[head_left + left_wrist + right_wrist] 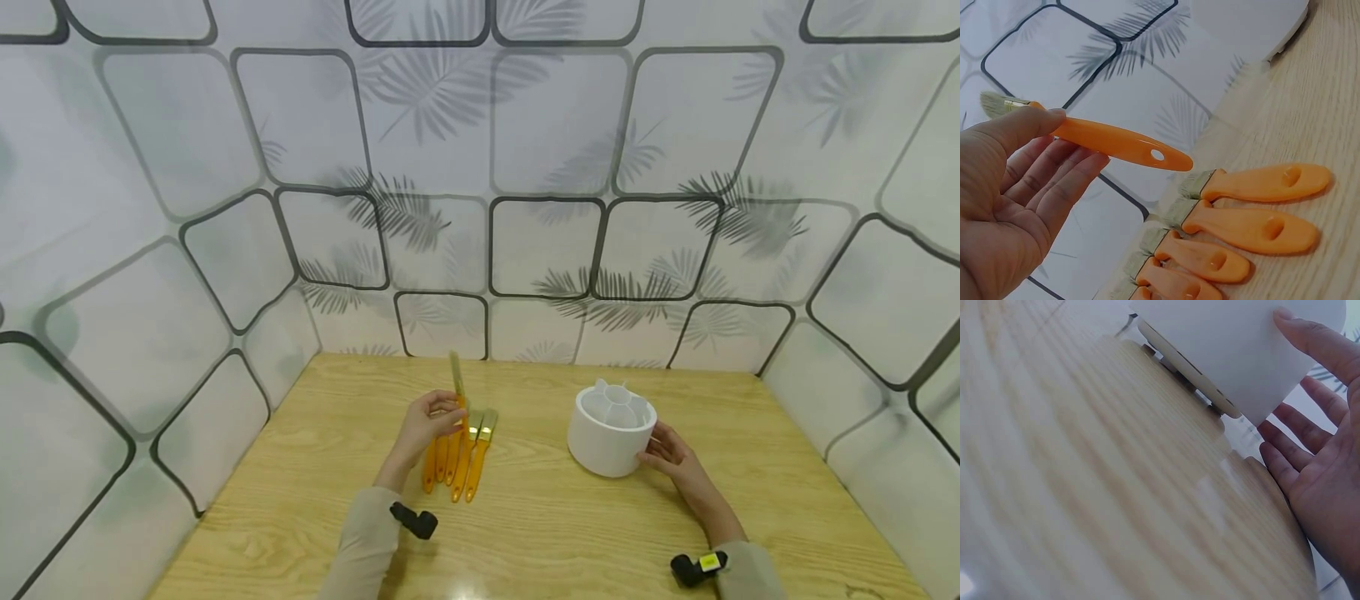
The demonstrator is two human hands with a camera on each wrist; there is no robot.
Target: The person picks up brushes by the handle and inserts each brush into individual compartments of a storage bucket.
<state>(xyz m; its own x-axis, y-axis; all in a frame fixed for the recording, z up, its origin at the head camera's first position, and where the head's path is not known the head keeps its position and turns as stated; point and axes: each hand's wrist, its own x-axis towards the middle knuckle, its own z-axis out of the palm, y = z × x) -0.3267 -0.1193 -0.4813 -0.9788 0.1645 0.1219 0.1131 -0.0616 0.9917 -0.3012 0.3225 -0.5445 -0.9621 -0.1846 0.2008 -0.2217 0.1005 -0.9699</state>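
Your left hand [426, 429] pinches a brush [1125, 144] above other brushes [1235, 226]; your right hand [681, 468], relaxed, touches a tub [603, 450] — tabletop [540, 533] stretches between.

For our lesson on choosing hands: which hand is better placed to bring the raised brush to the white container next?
Probably the left hand: it pinches the raised brush, while the right hand touches the white container, away from the other brushes.
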